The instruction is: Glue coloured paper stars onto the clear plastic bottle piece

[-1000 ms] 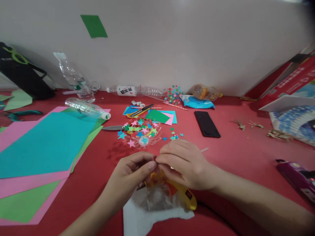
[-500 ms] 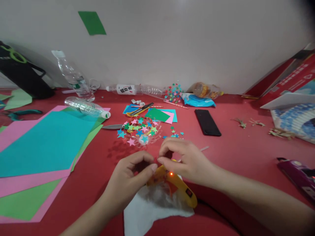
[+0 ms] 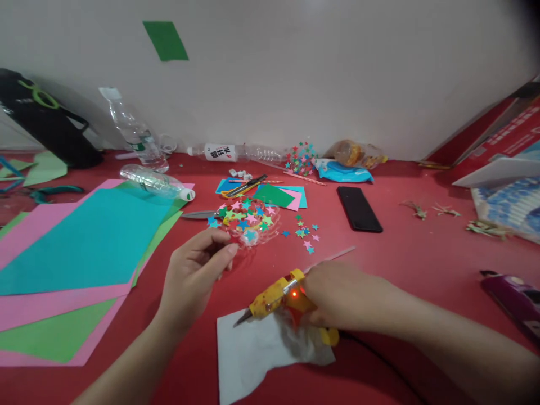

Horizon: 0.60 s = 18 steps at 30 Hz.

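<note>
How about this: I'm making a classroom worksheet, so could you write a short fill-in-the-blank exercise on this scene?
The right hand is on a glue gun whose body is mostly ____.
The phone lying on the table is ____.
The paper on the wall is ____.
The small cutouts scattered left of the phone are shaped like ____.

Missing words: yellow; black; green; stars.

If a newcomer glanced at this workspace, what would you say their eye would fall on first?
Probably the yellow plastic glue gun, its small red light glowing, at the front of the red table with the right hand on it. Next, perhaps, the heap of multicoloured stars just beyond the left hand, then the large turquoise, pink and green paper sheets overlapping on the left.
</note>
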Motion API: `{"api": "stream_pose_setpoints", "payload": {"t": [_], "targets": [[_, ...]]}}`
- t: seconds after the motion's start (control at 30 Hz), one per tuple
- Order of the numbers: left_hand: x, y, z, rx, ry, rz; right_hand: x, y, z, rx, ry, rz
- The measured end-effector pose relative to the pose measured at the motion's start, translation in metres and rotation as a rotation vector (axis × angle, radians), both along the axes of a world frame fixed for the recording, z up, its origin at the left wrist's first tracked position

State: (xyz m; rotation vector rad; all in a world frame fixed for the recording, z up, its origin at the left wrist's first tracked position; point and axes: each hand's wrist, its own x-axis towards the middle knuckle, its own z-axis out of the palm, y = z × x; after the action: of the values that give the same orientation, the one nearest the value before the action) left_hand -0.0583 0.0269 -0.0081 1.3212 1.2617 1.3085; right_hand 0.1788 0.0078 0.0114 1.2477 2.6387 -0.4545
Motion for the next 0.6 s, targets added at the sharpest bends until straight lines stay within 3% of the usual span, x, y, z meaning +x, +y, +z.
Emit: {"api": "stream_pose_setpoints", "payload": {"t": [0.1,0.23,0.37,0.5,0.6], "targets": [[-0.004,0.002,0.003,0.043,-0.043,0.067,0.011,0.003,0.006,-0.044,0.081,-0.053],[-0.009,0.008,0.007,0.085,-0.111,0.111,0.027,0.009,0.032,-0.166,0.247,-0.210],[-0.009,0.009,0.006,0.042,-0.181,0.113,0.029,0.017,0.056,-0.336,0.727,-0.390],[-0.005,0.005,0.000,-0.043,-0.169,0.081,0.020,0.025,0.053,-0.473,1.106,-0.531],[-0.003,0.003,-0.004,-0.054,-0.163,0.050,0.015,0.027,0.041,-0.587,1.224,-0.593]]}}
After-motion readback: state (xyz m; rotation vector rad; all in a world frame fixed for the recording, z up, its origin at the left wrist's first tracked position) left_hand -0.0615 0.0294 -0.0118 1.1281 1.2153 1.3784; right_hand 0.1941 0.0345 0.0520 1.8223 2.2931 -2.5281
